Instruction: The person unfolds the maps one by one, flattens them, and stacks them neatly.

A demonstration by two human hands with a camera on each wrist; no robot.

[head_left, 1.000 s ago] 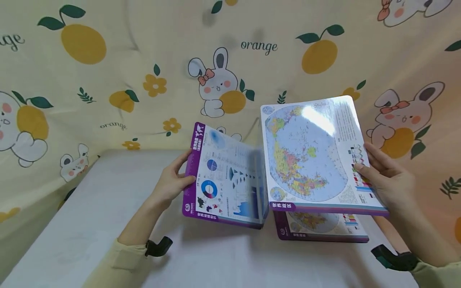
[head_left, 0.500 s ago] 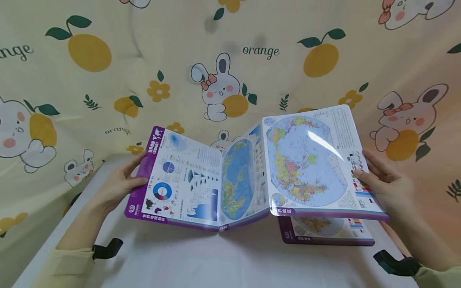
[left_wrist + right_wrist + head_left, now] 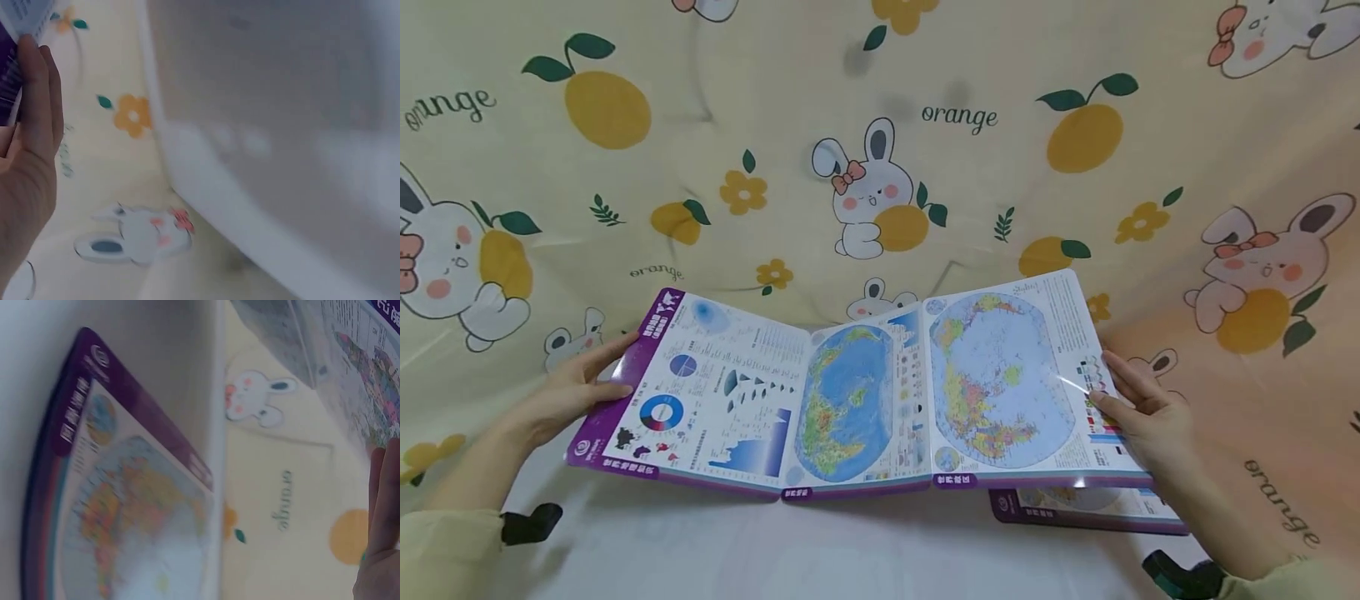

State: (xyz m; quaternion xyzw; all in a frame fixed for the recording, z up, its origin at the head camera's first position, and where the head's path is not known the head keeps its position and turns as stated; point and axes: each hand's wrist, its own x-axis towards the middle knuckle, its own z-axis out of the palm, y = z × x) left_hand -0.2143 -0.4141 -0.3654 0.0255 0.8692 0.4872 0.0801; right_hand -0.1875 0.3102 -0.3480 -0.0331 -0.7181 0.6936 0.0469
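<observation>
A folding world map (image 3: 850, 400) with purple edges is spread in three panels above the table. My left hand (image 3: 568, 392) pinches its left purple edge, thumb on the front face. At the other end my right hand (image 3: 1146, 408) grips the right panel, thumb on the printed side and fingers behind. The left panel carries charts, the middle one a blue relief map, the right one a coloured political map. In the left wrist view, the fingers (image 3: 39, 94) of the left hand lie behind the purple edge.
A second purple-edged map (image 3: 1075, 508) lies on the white table (image 3: 760, 550), partly hidden under the held map's right panel. Behind the table hangs a yellow cloth (image 3: 760, 92) printed with rabbits and oranges. The table's edge (image 3: 206, 219) shows in the left wrist view.
The left hand has moved left, drawing the folded panels apart so the middle panel now shows fully. The right hand has lowered and shifted left, and the whole map sits lower and flatter.
</observation>
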